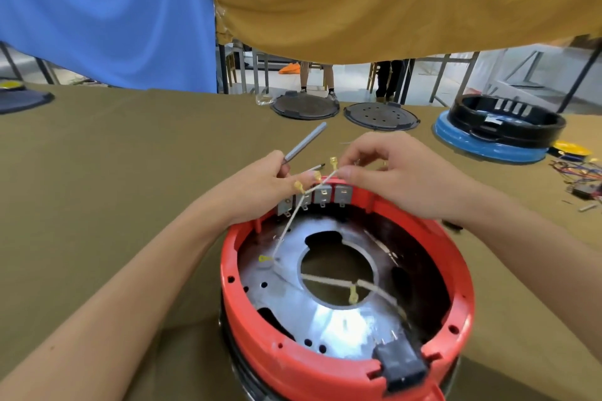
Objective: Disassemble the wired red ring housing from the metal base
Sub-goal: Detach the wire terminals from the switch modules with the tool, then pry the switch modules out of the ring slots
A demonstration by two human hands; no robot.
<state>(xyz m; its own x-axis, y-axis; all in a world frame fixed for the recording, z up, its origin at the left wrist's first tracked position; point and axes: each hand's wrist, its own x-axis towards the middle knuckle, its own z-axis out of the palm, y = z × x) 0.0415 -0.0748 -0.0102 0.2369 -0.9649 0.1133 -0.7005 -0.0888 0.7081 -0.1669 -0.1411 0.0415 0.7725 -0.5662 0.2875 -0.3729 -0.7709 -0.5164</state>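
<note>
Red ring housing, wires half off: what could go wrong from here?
1. The right hand pinches a white wire whose far end still looks fixed to the metal plate; a hard pull may tear it.
2. The left hand also holds a grey tool, so its grip near the terminal blocks may slip.
3. Another wire crosses the plate's opening; lifting the red ring housing now could snag it.

We are looking at a workshop for taking appliances apart: an olive cloth-covered worktable (97,153) is carrying two dark round lids (304,106) at twelve o'clock, a black-and-blue housing (498,130) at two o'clock and loose wires (576,172) at three. Beyond, metal table frames (439,75) are standing on a pale floor.
</note>
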